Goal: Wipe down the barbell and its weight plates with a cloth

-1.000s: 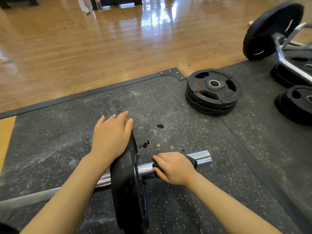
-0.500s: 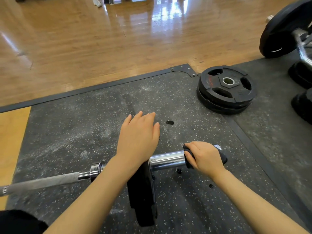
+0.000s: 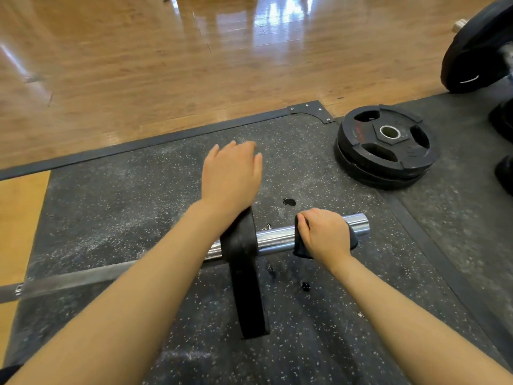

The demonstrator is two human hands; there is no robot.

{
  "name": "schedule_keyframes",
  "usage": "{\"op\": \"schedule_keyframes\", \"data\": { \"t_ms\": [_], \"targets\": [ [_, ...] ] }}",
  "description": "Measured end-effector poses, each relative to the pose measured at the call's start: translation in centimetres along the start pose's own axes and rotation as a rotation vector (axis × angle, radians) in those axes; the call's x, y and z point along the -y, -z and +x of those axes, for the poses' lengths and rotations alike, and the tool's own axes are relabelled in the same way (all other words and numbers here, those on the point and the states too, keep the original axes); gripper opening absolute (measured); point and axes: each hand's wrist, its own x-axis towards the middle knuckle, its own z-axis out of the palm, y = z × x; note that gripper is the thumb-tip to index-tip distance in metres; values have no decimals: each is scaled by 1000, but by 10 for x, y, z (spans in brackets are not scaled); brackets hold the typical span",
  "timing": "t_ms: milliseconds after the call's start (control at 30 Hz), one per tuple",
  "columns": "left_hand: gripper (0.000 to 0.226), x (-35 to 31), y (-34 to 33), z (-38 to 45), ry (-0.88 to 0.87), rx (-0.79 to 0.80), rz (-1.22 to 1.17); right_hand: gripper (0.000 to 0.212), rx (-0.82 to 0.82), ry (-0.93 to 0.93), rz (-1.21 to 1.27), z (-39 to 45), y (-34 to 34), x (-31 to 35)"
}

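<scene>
- Barbell point(image 3: 277, 238) lay on the speckled rubber mat point(image 3: 125, 207), chrome sleeve end pointing right, one black weight plate point(image 3: 244, 273) standing on edge on the sleeve.
- Dark cloth point(image 3: 301, 245) was wrapped round the sleeve, between the plate and the bar's end cap.
- Right hand point(image 3: 323, 236) was clenched over the cloth, gripping sleeve through it.
- Left hand point(image 3: 230, 176) rested flat on top of the plate's rim, fingers straight, nothing grasped; looked like it was steadying the plate.
- Handling, my read: bar is heavy, rigid, and wants to roll; chrome is slick, so the cloth should slide easily. Plate is rubbery and grippy; best held at the rim.
- Cloth is soft and bunches up, so it needs a full wrap to keep contact.
- Bare sleeve showed on both sides of the cloth, so there was room to stroke either way; end cap is the hard stop on the right.
- Stacked plates point(image 3: 387, 145) sat well apart, up and right; another loaded plate point(image 3: 477, 48) was at the far right edge.
- Mat border and wood floor point(image 3: 166, 65) lay beyond.
</scene>
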Motion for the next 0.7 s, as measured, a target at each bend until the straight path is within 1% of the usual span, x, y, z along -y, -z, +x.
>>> {"op": "schedule_keyframes", "data": {
  "t_ms": [100,200,300,433,700],
  "targets": [
    [38,1,-4,-25,-10,3,-58,40,8,-12,-4,19,-7,-2],
    [43,6,-11,-31,-9,1,3,39,28,-3,-33,37,-13,-3],
    [38,12,-10,-4,49,-2,-84,40,14,18,-54,51,-17,-2],
    [36,20,-11,31,129,19,-130,40,-39,42,-49,64,-27,-3],
    [36,38,-19,85,154,94,-120,41,-113,55,-27,91,-42,-5]
  ]
}}
